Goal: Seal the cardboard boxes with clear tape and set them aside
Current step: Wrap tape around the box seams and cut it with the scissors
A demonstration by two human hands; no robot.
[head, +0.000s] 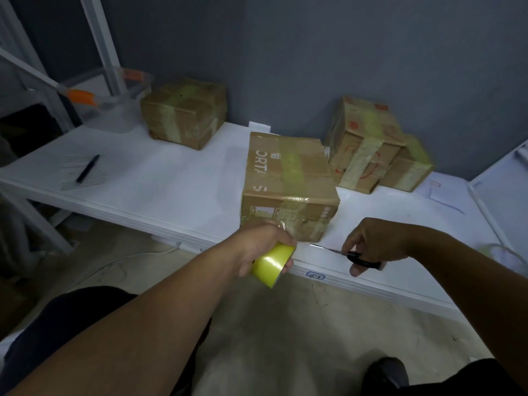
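A taped cardboard box [288,178] sits near the front edge of the white table [171,190]. My left hand [257,247] grips a yellowish roll of tape [273,264] just below the box's front face, with a strip of tape running up to the box. My right hand [371,244] holds black-handled scissors [351,257], blades pointing left toward the tape strip. Another taped box [183,112] stands at the back left. Two more taped boxes [371,147] lean against the wall at the back right.
A black pen [88,168] lies on papers at the table's left. A clear plastic tub [125,92] with orange handles stands at the back left by a white metal frame. A paper slip [440,190] lies at the right. A cable runs across the floor below.
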